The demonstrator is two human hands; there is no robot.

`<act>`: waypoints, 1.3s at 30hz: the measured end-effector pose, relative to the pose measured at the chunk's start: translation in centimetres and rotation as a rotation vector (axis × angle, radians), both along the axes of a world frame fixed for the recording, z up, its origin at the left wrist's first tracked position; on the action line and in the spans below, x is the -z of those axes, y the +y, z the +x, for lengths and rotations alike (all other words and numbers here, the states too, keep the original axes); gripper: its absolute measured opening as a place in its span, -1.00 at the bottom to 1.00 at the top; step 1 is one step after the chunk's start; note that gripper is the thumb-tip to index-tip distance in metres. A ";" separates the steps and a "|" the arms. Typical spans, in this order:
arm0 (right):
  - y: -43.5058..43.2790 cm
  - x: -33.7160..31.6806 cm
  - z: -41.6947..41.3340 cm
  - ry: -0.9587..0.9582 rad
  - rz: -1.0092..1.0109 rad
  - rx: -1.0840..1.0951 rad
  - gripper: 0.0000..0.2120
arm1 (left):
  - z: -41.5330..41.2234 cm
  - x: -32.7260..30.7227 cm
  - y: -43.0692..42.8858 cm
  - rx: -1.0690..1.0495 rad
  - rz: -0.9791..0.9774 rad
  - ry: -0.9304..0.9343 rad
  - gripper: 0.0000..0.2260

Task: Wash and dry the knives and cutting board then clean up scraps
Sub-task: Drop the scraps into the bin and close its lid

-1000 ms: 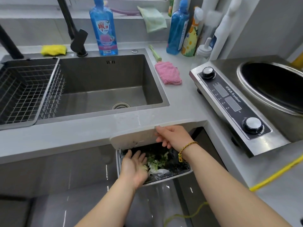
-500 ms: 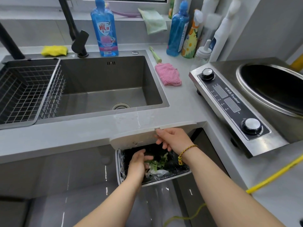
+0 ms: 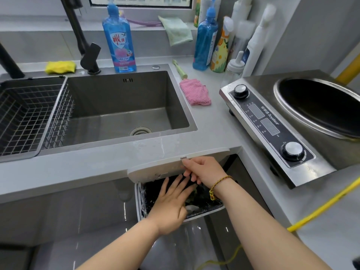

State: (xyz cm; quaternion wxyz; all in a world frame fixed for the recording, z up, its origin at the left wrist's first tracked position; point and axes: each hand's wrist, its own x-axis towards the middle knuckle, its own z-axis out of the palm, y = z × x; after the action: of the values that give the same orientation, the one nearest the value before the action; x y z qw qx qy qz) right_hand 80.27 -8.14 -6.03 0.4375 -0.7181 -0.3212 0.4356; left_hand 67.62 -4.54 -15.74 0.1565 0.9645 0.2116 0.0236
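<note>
A white cutting board (image 3: 155, 168) juts over the counter's front edge, tilted above an open bin (image 3: 204, 210) lined with a black bag. My right hand (image 3: 202, 170) grips the board's right part, thumb on its top edge. My left hand (image 3: 171, 203) is spread flat over the bin's mouth, fingers straight, holding nothing. Green scraps (image 3: 191, 197) and a pale piece lie in the bin, mostly hidden by that hand. No knives are in view.
The grey sink (image 3: 116, 106) holds a wire basket (image 3: 25, 115) at its left. Around it are a black tap (image 3: 89, 55), a blue soap bottle (image 3: 119, 41), a yellow sponge (image 3: 60, 67), a pink cloth (image 3: 195, 92) and a steel induction cooker (image 3: 272, 121).
My left hand turned from palm up, curled over the scraps, then spread flat, back up, above the bin. My right hand kept its grip on the board.
</note>
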 end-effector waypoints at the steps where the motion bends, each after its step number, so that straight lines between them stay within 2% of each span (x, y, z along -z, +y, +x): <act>1: 0.1 0.0 0.1 -0.001 0.000 0.004 -0.69 | 0.0 -0.2 0.2 0.009 -0.025 -0.051 -0.39; 2: 0.1 -0.1 -0.1 -0.003 -0.006 0.004 -0.70 | -0.4 -0.2 0.2 0.026 -0.032 -0.075 -0.40; 4: 0.1 -0.1 -0.1 -0.018 -0.008 0.004 -0.72 | -0.9 0.3 0.6 0.068 -0.150 0.015 -0.42; 8: 0.0 0.0 -0.2 -0.032 -0.008 0.006 -0.72 | -1.0 0.5 1.7 0.108 -0.129 0.036 -0.40; 11: -0.1 0.1 -0.3 -0.039 -0.002 0.020 -0.73 | -0.9 0.4 2.1 0.196 0.118 -0.023 -0.35; 14: -0.3 0.0 -0.4 -0.037 0.006 0.024 -0.73 | -1.1 0.7 2.3 0.236 0.175 0.065 -0.25; 17: -0.4 -0.1 -0.5 -0.051 0.000 0.028 -0.70 | -1.8 0.4 2.4 0.176 0.138 0.107 -0.54; 19: -0.4 0.0 -0.6 -0.053 0.001 0.041 -0.69 | -2.1 0.3 2.3 0.097 0.134 0.170 -0.49; 21: -0.4 -0.1 -0.6 -0.047 0.002 0.052 -0.69 | -2.6 0.2 2.1 0.032 0.206 0.111 -0.46; 23: -0.5 -0.2 -0.8 -0.032 0.001 0.062 -0.70 | -3.3 -0.1 1.5 0.025 0.202 0.003 -0.51; 27: -0.8 -0.4 -1.3 -0.026 0.002 0.070 -0.70 | -4.4 -2.2 0.1 0.062 0.135 -0.435 -0.63; 29: -1.3 -0.2 -1.7 -0.026 0.004 0.082 -0.71 | -5.0 -3.4 -0.3 -0.014 0.184 -0.611 -0.65; 31: -2.2 0.2 -2.2 -0.031 0.006 0.095 -0.73 | -5.5 -4.2 -0.4 -0.140 0.206 -0.653 -0.63; 34: -4.2 1.5 -3.3 -0.031 -0.008 0.130 -0.74 | -6.2 -4.2 -0.5 -0.283 0.205 -0.535 -0.56; 36: -5.7 2.8 -4.0 -0.004 -0.030 0.164 -0.75 | -6.7 -3.0 -1.0 -0.279 0.188 -0.405 -0.55; 39: -7.5 4.9 -4.8 -0.006 -0.103 0.180 -0.73 | -7.7 0.0 -2.4 -0.234 0.207 -0.303 -0.55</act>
State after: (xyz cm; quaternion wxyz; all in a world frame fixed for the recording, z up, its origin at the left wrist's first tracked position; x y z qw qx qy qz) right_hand 75.44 -15.60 -10.92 0.4363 -0.7669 -0.2338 0.4086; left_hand 59.92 -6.97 -15.71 0.0828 0.9296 0.2926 0.2080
